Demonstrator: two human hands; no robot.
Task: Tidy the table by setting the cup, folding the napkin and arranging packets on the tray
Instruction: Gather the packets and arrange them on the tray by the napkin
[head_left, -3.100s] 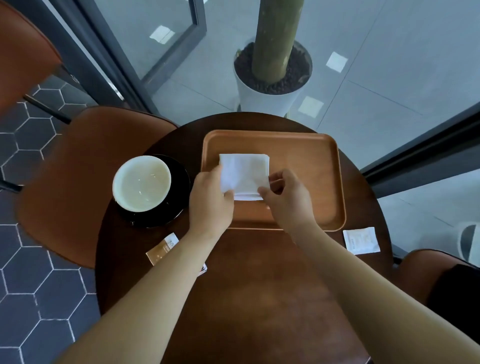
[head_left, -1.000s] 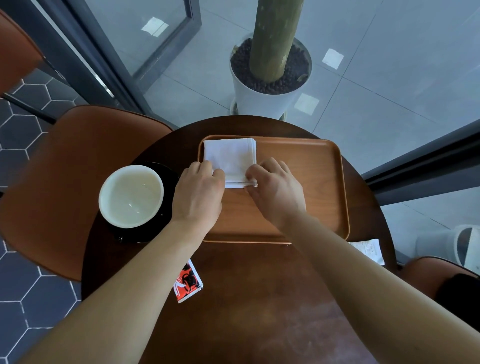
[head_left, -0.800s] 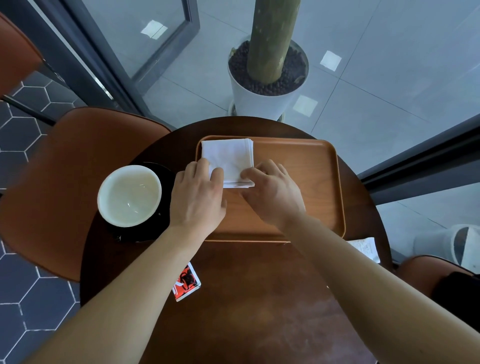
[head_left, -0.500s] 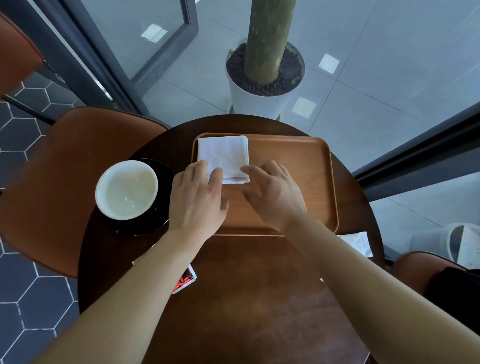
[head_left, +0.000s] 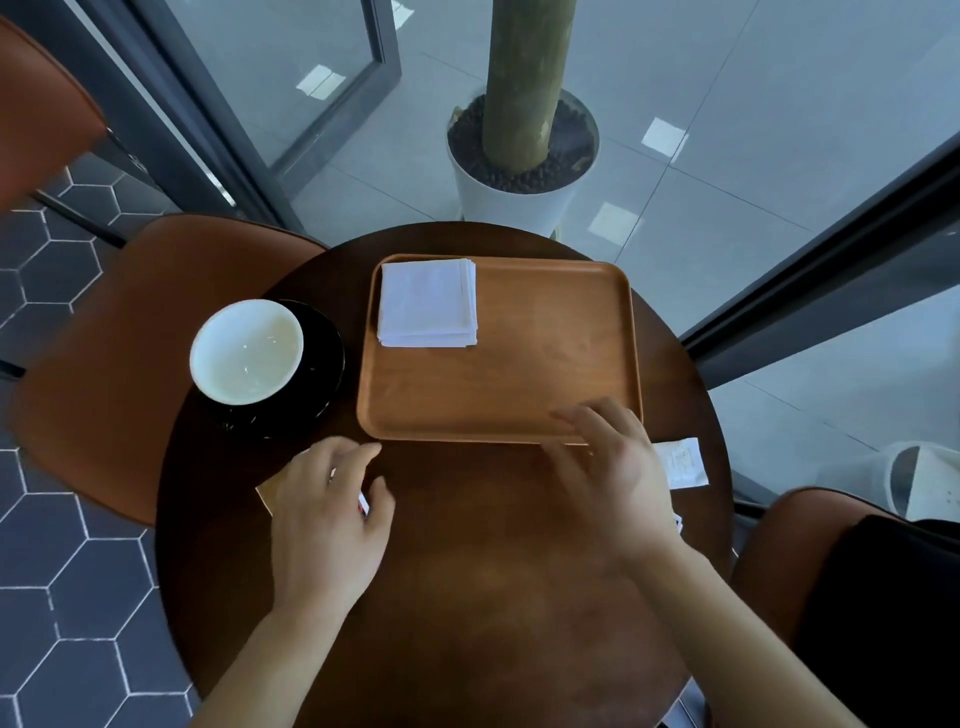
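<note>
A folded white napkin (head_left: 427, 303) lies in the far left corner of the wooden tray (head_left: 545, 358). Left of the tray, a white cup (head_left: 246, 351) sits on a black saucer (head_left: 324, 358). My left hand (head_left: 327, 514) hovers with fingers apart over a brown packet (head_left: 270, 491) and a red-edged packet (head_left: 363, 505) near the tray's front left corner, largely hiding both. My right hand (head_left: 613, 467) is spread over the tray's front right corner, holding nothing. A white packet (head_left: 680, 462) lies on the table just right of that hand.
The round dark wooden table (head_left: 467, 597) is flanked by brown chairs at left (head_left: 130, 338) and at right (head_left: 810, 545). A potted tree trunk in a white pot (head_left: 519, 192) stands beyond the glass past the far edge.
Both hands have let go of the napkin and drawn back toward me. The left went to the packets at front left, the right to the tray's front right corner.
</note>
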